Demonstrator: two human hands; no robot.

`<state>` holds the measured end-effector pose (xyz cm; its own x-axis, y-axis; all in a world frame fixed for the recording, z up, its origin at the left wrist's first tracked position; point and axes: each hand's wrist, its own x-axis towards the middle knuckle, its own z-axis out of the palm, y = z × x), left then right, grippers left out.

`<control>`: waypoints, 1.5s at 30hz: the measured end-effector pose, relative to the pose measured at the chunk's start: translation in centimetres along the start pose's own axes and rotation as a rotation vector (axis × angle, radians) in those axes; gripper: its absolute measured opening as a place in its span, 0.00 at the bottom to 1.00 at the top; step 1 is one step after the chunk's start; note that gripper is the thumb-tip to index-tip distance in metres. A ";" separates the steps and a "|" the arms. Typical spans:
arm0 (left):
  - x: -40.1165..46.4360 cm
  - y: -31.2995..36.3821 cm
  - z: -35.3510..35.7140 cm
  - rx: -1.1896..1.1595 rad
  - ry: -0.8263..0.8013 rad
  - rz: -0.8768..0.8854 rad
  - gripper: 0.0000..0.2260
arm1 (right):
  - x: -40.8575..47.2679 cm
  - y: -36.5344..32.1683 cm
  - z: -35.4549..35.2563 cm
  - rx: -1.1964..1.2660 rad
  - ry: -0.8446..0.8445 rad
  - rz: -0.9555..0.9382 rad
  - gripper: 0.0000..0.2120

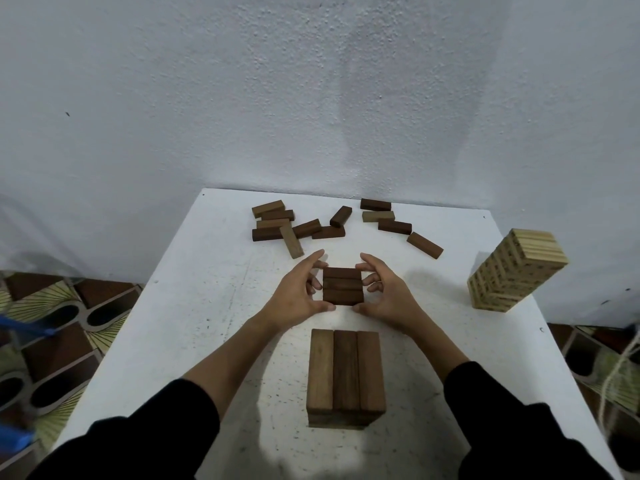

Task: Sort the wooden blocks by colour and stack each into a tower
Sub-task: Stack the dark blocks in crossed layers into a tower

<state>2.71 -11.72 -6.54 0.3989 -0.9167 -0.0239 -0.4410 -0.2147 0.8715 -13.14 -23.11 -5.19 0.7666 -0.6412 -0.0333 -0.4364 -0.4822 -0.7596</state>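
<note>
While both hands flank it, the dark block stack (343, 286) sits mid-table (207, 306), 3 blocks across its top. Left hand (298, 295) and right hand (384, 292) curl their fingers against its sides. A pale tower (512, 271) stands far right; loose blocks (298, 225) lie behind.

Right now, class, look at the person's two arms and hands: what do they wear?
Both arms wear long black sleeves, the left sleeve and the right sleeve pushed up to leave the forearms bare. The left hand and right hand are bare: no gloves, rings, watch or markings visible.
</note>
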 end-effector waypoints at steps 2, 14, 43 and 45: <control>0.0 -0.1 0.1 -0.001 0.004 0.000 0.41 | 0.0 0.1 0.0 -0.004 0.003 -0.002 0.42; -0.2 -0.2 0.1 0.006 0.015 0.005 0.41 | 0.1 0.3 0.1 0.002 0.004 0.005 0.43; -7.6 10.3 -6.5 -0.242 0.039 0.229 0.40 | -8.0 -9.8 -5.9 0.517 0.043 -0.169 0.38; -9.1 10.6 -6.5 -0.242 0.034 0.247 0.41 | -9.4 -10.3 -5.7 0.519 0.040 -0.181 0.38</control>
<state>-0.38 -3.43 6.16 0.3321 -0.9184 0.2149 -0.3257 0.1022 0.9400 -18.53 -15.52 6.70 0.7850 -0.6024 0.1446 -0.0016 -0.2355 -0.9719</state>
